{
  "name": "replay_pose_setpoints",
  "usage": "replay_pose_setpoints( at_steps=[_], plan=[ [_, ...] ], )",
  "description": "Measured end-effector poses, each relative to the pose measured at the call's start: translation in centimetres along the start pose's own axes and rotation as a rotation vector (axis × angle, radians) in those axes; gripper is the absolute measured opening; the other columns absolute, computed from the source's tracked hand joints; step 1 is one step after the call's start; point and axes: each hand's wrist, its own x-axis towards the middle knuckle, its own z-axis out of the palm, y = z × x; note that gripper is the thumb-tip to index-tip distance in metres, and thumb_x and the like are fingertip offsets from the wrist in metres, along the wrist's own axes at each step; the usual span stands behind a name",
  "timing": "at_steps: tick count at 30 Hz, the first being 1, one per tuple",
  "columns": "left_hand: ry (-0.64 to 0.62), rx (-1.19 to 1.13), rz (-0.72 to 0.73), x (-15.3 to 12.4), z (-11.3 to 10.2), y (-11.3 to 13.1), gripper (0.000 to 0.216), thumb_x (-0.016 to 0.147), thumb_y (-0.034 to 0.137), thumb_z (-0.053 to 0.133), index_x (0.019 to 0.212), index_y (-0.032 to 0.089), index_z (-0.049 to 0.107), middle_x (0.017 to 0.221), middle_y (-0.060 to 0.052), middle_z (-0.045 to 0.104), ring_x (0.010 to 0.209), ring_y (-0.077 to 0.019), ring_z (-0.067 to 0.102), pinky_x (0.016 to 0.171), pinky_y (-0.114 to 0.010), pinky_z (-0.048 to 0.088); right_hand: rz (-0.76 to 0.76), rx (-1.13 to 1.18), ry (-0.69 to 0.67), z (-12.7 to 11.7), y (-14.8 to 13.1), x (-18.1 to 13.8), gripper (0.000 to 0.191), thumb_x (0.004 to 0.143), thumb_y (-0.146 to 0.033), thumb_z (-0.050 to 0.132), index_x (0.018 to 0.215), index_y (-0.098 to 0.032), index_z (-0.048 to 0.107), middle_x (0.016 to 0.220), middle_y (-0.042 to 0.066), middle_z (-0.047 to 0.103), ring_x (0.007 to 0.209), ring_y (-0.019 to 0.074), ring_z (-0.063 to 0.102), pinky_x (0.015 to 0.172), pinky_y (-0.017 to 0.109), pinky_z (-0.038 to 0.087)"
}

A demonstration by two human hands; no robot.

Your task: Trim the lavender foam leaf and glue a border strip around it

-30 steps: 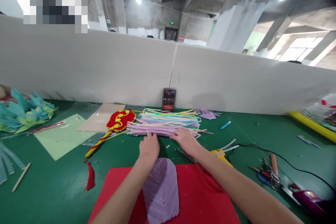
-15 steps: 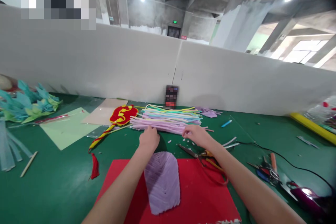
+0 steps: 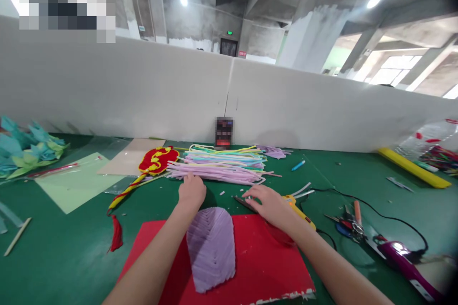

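1 left hand (image 3: 193,194) touching pipe cleaners (image 3: 223,172), right hand (image 3: 270,206) curled, scissors (image 3: 244,203) beneath

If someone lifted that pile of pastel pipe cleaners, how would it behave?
The pastel pipe cleaners would probably feel light, being so thin. They look springy rather than limp: most lie fairly straight, though a few ends curve. The pile may well shed strands, since no tie shows around it and its ends are uneven.
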Motion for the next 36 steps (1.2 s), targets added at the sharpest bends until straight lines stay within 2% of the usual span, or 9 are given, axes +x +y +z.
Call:
replay_pose_setpoints(
  at_steps=[3, 8, 10, 12, 15, 18, 22, 26, 36],
  plan=[
    [-0.017, -0.005, 0.0, 0.1, -0.5, -0.5, 0.034, 0.083, 0.021, 0.042, 0.105, 0.005, 0.061, 0.115, -0.023, 0.057, 0.105, -0.032, 0.056, 0.08, -0.04, 0.047, 0.031, 0.083, 0.014, -0.2, -1.7, -1.6, 0.019, 0.087, -0.025, 0.05, 0.095, -0.024, 0.068, 0.095, 0.002, 0.067, 0.091, 0.0173, 0.06, 0.082, 0.028, 0.043],
    [-0.025, -0.053, 0.009, -0.5, -3.1, -1.6, 0.029, 0.081, 0.026, 0.046, 0.092, 0.009, 0.067, 0.096, -0.021, 0.067, 0.091, -0.0349, 0.063, 0.075, -0.045, 0.047, 0.176, 0.214, 0.044, 0.6, -3.1, -3.4, 0.031, 0.089, -0.035, 0.046, 0.066, -0.02, 0.06, 0.065, 0.001, 0.061, 0.065, 0.0165, 0.057, 0.063, 0.027, 0.041],
    [0.029, -0.098, 0.053, -1.1, -4.0, -1.9, 0.033, 0.085, 0.024, 0.039, 0.097, 0.011, 0.066, 0.094, -0.019, 0.069, 0.09, -0.0313, 0.064, 0.077, -0.042, 0.047, 0.216, 0.271, 0.056, 1.3, -3.2, -3.7, 0.027, 0.09, -0.029, 0.04, 0.074, -0.02, 0.06, 0.065, 0.001, 0.06, 0.063, 0.0164, 0.057, 0.061, 0.027, 0.042],
    [0.071, -0.167, 0.12, -1.9, -4.4, -1.9, 0.037, 0.086, 0.019, 0.035, 0.114, 0.015, 0.058, 0.092, -0.012, 0.07, 0.088, -0.0231, 0.065, 0.08, -0.034, 0.047, 0.197, 0.316, 0.104, 2.1, -3.2, -3.9, 0.022, 0.086, -0.016, 0.04, 0.094, -0.02, 0.061, 0.083, 0.003, 0.064, 0.079, 0.0172, 0.06, 0.071, 0.028, 0.045],
    [0.118, -0.257, 0.194, -3.2, -3.4, -1.9, 0.055, 0.081, 0.004, 0.033, 0.133, 0.02, 0.041, 0.115, -0.006, 0.064, 0.097, -0.0133, 0.063, 0.084, -0.023, 0.046, 0.146, 0.332, 0.18, 3.6, -3.7, -3.8, 0.034, 0.077, -0.008, 0.045, 0.103, -0.023, 0.061, 0.104, 0.004, 0.061, 0.103, 0.0183, 0.055, 0.09, 0.03, 0.041],
    [0.264, -0.351, 0.228, -4.7, -1.3, -2.2, 0.057, 0.077, 0.002, 0.038, 0.132, 0.015, 0.042, 0.137, -0.011, 0.044, 0.12, -0.019, 0.048, 0.095, -0.029, 0.042, 0.192, 0.34, 0.207, 5.2, -4.4, -3.5, 0.018, 0.08, -0.018, 0.05, 0.089, -0.023, 0.065, 0.096, 0.004, 0.063, 0.097, 0.0193, 0.057, 0.089, 0.03, 0.042],
    [0.348, -0.42, 0.212, -6.6, 1.5, -2.8, 0.033, 0.083, 0.018, 0.045, 0.113, 0.014, 0.058, 0.125, -0.013, 0.053, 0.112, -0.0231, 0.053, 0.098, -0.037, 0.041, 0.282, 0.335, 0.269, 7.4, -4.6, -3.4, 0.015, 0.08, -0.023, 0.05, 0.084, -0.021, 0.065, 0.086, 0.005, 0.063, 0.085, 0.0204, 0.06, 0.077, 0.03, 0.046],
    [0.351, -0.403, 0.171, -7.8, 3.2, -3.0, 0.024, 0.086, 0.019, 0.042, 0.097, 0.015, 0.063, 0.108, -0.01, 0.06, 0.103, -0.0216, 0.056, 0.096, -0.037, 0.041, 0.338, 0.318, 0.343, 9.1, -4.4, -3.5, 0.016, 0.079, -0.02, 0.047, 0.081, -0.021, 0.063, 0.082, 0.005, 0.061, 0.077, 0.0193, 0.059, 0.07, 0.029, 0.045],
    [0.272, -0.337, 0.094, -8.8, 3.5, -2.3, 0.023, 0.086, 0.024, 0.043, 0.086, 0.017, 0.066, 0.092, -0.008, 0.062, 0.092, -0.0217, 0.055, 0.085, -0.033, 0.041, 0.258, 0.342, 0.467, 9.7, -4.0, -3.4, 0.018, 0.08, -0.017, 0.046, 0.09, -0.018, 0.06, 0.097, 0.008, 0.062, 0.098, 0.0211, 0.054, 0.09, 0.034, 0.039]
  ],
)
